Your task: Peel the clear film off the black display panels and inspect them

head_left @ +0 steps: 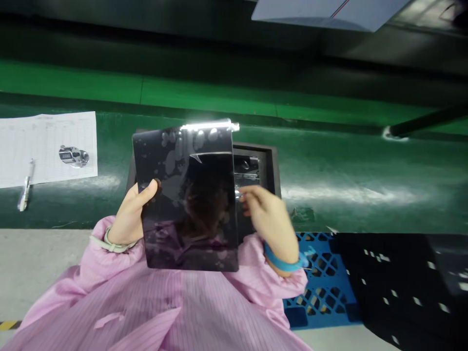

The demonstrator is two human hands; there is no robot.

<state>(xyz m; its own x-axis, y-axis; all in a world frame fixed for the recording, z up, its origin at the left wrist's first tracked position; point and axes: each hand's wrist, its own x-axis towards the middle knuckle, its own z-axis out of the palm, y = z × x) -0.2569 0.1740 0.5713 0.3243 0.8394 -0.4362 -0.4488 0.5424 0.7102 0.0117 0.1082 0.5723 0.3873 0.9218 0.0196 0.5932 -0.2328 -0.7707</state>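
A dark, glossy rectangular glass panel (190, 204) is held up in front of me, tilted. Its surface carries patchy, bubble-like marks and bright reflections, and its top edge shines. My left hand (129, 212) grips the panel's left edge, thumb on the front face, the other fingers hidden behind. At the right edge, my right hand (270, 217) has its thumb and fingers pinched on a small clear film tab (238, 194); whether that tab is joined to the panel I cannot tell. Behind the panel, a black tray (275, 168) lies partly covered, with a dark shiny piece (246, 165) inside.
On the green bench (347, 180), to the left, lies a printed sheet (44, 141) bearing a pen (25, 192) and a small metallic device (74, 156). A blue plastic pallet (325, 278) is on the floor at right. A dark bar (427, 122) reaches in from the right.
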